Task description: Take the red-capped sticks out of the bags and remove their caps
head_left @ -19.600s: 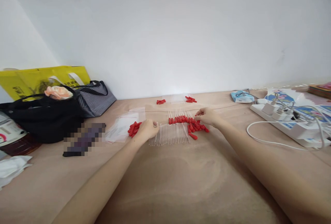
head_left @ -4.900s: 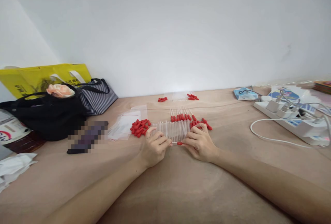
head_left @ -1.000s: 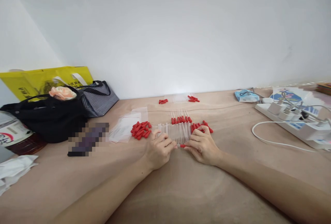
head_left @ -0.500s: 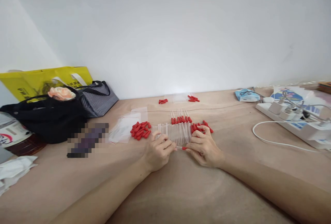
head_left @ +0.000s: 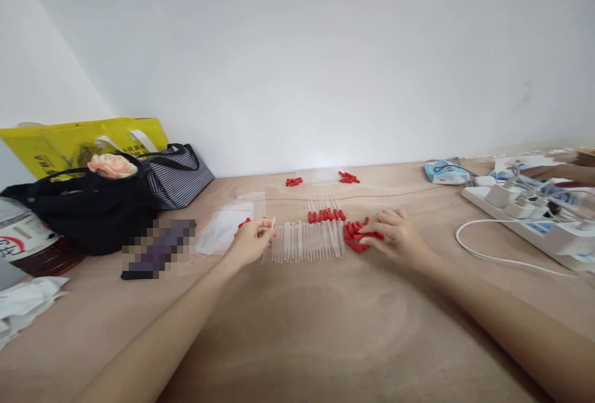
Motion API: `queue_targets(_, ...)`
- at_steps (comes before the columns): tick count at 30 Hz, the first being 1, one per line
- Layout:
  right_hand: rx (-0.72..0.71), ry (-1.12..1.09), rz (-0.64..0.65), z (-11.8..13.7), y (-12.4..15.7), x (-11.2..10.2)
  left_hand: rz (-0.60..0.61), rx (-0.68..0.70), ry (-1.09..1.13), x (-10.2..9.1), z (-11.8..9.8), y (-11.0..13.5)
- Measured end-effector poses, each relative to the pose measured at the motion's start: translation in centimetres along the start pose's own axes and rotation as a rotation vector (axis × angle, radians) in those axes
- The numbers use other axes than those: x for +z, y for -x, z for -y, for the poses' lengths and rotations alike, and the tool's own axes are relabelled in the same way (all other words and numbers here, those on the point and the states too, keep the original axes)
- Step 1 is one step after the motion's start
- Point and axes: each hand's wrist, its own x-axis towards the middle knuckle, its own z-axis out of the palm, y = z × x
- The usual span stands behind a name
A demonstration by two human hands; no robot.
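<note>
My left hand (head_left: 253, 240) is closed on a thin clear dropper tube (head_left: 266, 248), held slanted at the left end of a row of similar clear tubes (head_left: 307, 242). Behind that hand, a pile of red rubber bulbs (head_left: 242, 225) is mostly hidden. My right hand (head_left: 395, 235) reaches into the other pile of red bulbs (head_left: 354, 229), thumb and fingers pinched around a red rubber bulb (head_left: 372, 237). Beyond the row lie several droppers with red bulbs fitted (head_left: 326, 214), their tips pointing away from me.
Clear plastic bags (head_left: 223, 229), a phone-like blurred dark object (head_left: 158, 251) and a black bag (head_left: 93, 217) lie left. Small red bulb groups (head_left: 294, 182) sit near the wall. A power strip (head_left: 525, 217) stands right, with another person's hand (head_left: 553, 172) behind it.
My hands have moved apart: the left went left to the end of the tube row, the right went to the right-hand bulb pile. Another person's arm has appeared at the far right.
</note>
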Motion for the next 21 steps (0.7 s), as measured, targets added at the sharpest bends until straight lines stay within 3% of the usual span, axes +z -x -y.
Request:
queue_targets(3,0.05,0.001,0.02,-1.5,0.3,-1.0,-0.003,-0.067,-0.084,0.0,-0.7,-0.9)
queue_targets(9,0.055,0.036,0.128,-1.7,0.5,-0.6,-0.019,0.025,-0.397,1.0,-1.0,-1.3)
queue_targets(17,0.051,0.106,0.008,-1.3,0.4,0.4,-0.04,0.084,-0.567,1.6,-0.6,-1.2)
queue_targets(21,0.194,0.1,-0.094,-1.8,0.3,0.3,-0.025,0.072,-0.568,1.5,-0.6,-1.3)
